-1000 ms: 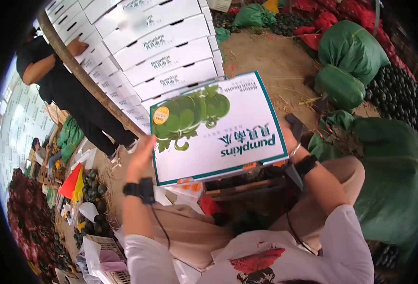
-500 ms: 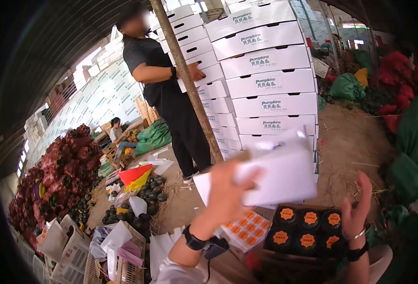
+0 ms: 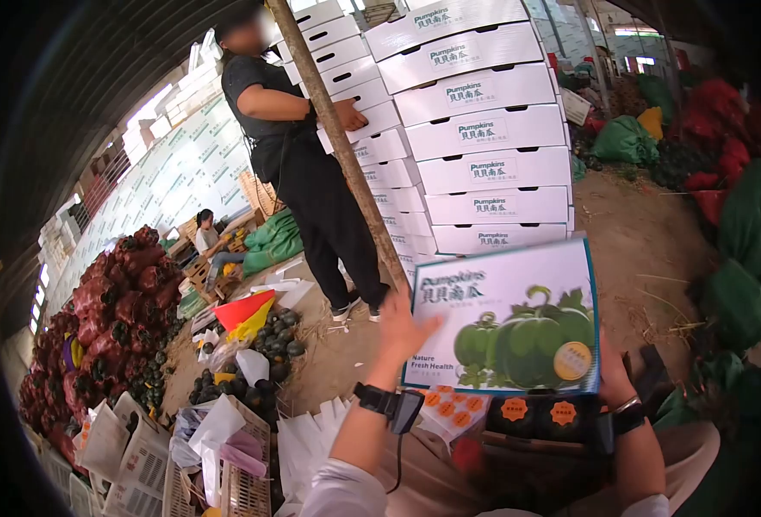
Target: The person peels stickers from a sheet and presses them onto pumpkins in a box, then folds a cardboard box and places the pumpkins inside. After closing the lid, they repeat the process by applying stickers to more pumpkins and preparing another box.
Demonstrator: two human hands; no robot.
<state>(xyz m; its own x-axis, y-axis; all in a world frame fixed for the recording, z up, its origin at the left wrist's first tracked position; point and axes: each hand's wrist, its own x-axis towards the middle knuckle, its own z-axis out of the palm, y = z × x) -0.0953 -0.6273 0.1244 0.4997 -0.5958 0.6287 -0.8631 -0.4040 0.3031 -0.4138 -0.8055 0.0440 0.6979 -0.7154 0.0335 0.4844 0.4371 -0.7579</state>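
Observation:
A white cardboard box lid point(image 3: 501, 319), printed with green pumpkins and the word "Pumpkins", is tilted up in front of me. My left hand point(image 3: 399, 332) grips its left edge, thumb over the printed face. At the right edge my right hand point(image 3: 613, 376) is closed on the lid, its fingers partly hidden. Just below the lid, dark green pumpkins point(image 3: 513, 408) with orange labels sit in a box, mostly covered from view. A sheet of orange stickers point(image 3: 451, 408) lies to the left of them, partly behind the lid.
White pumpkin boxes point(image 3: 484, 129) are stacked high ahead. A person point(image 3: 290, 146) stands beside them behind a slanting pole point(image 3: 337, 129); another sits farther back. At left are red net sacks point(image 3: 113, 310), loose pumpkins point(image 3: 277, 340) and a plastic crate point(image 3: 247, 465). Green sacks point(image 3: 738, 302) lie right.
The lid has turned so its printed face shows, and it now covers much of the pumpkin box. My right hand, open and apart before, has come to the lid's right edge.

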